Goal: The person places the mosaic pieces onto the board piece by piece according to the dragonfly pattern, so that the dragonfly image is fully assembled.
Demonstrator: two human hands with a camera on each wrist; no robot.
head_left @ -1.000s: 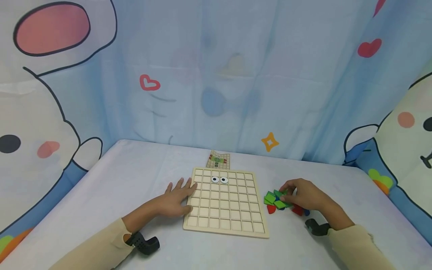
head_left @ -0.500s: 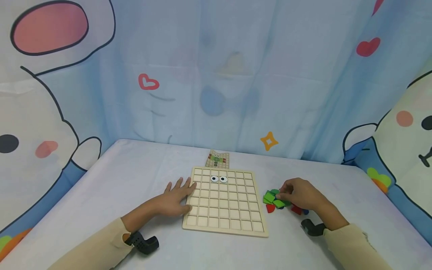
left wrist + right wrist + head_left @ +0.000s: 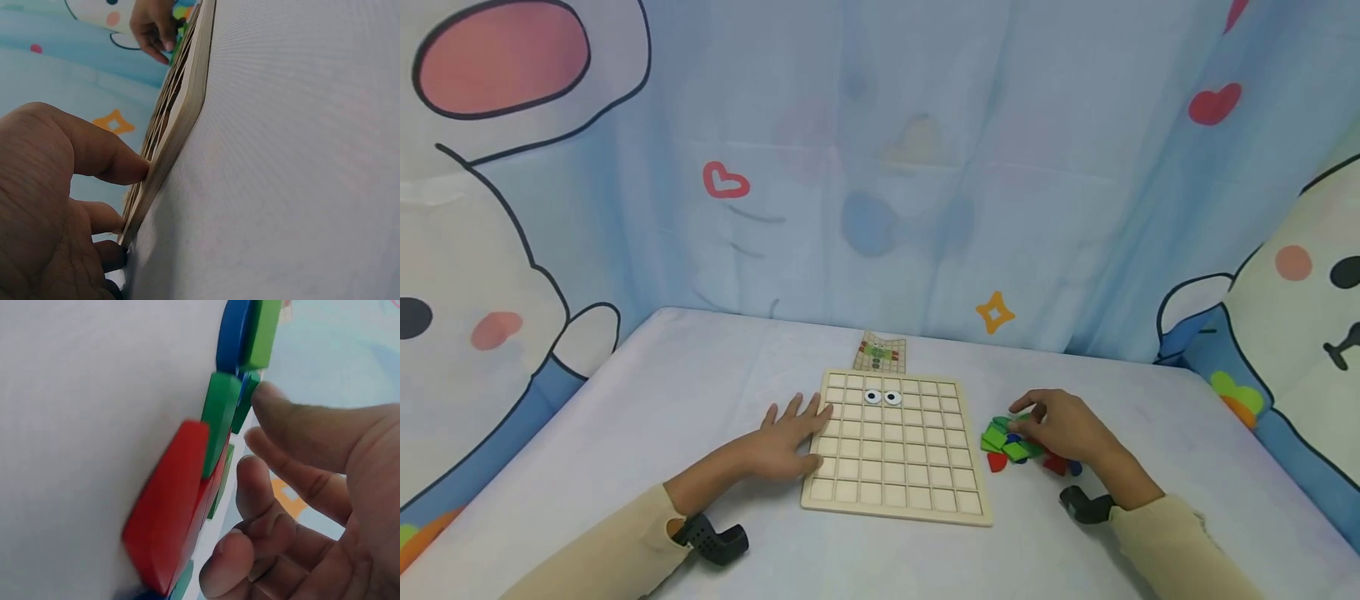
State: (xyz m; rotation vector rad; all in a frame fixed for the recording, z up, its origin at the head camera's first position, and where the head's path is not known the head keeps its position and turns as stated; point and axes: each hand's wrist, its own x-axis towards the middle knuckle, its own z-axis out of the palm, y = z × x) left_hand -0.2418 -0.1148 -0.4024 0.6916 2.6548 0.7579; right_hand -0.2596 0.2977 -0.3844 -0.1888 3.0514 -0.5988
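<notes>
My left hand (image 3: pixel 781 446) rests with spread fingers on the left edge of a square wooden grid board (image 3: pixel 891 500); the left wrist view has its thumb touching the rim. Two round eye pieces (image 3: pixel 882 397) sit near the board's top. At the right, my right hand (image 3: pixel 1062 425) is over a small pile of coloured pieces, thumb and index finger apart. Green pieces (image 3: pixel 1015 451), a red piece (image 3: pixel 997 462) and blue bits show there. In the right wrist view the thumb is at a dark green piece (image 3: pixel 245 406), in front of a larger red piece (image 3: pixel 172 506); no piece is visibly gripped.
A small pattern card (image 3: pixel 880 353) with a coloured figure lies behind the board. A white cloth covers the table (image 3: pixel 737 354). At the back hangs a light blue printed curtain (image 3: pixel 820 250).
My right hand's thumb and index finger have parted over the pile, and the index finger has lifted. The left hand stays on the board. The head view has shifted slightly.
</notes>
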